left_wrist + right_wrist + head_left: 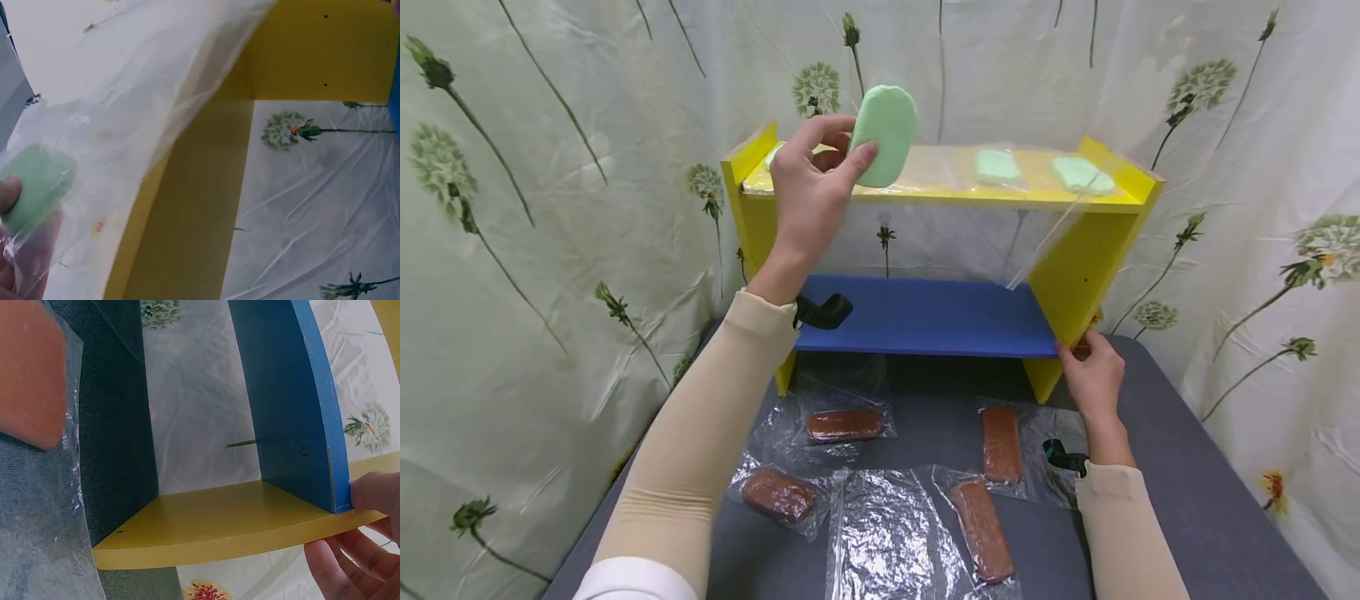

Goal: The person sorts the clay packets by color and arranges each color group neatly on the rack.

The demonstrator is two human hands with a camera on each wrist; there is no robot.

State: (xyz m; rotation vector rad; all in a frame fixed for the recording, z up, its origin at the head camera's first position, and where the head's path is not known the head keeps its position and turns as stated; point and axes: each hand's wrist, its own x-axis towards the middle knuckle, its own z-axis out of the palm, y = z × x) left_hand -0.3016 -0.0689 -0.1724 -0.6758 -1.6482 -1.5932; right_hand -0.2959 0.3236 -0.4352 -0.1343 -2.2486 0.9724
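Observation:
In the head view my left hand (816,187) pinches a light green, rounded slab (887,133) between thumb and fingers, raised above a small shelf unit's yellow top board (925,197). The left wrist view shows this slab (40,184) in a clear plastic bag (137,81) that stretches across the shelf. My right hand (1093,375) grips the unit's yellow right side panel (1078,267) near the end of the blue shelf (925,317). In the right wrist view, the thumb touches the blue board's end and the fingers lie on the panel's outer side.
More bagged green slabs (997,167) lie on the top board. On the dark table (1195,467), several reddish-brown blocks (981,529) in clear bags lie in front of the unit, around a flat clear bag (887,533). A flower-patterned curtain (587,125) hangs behind.

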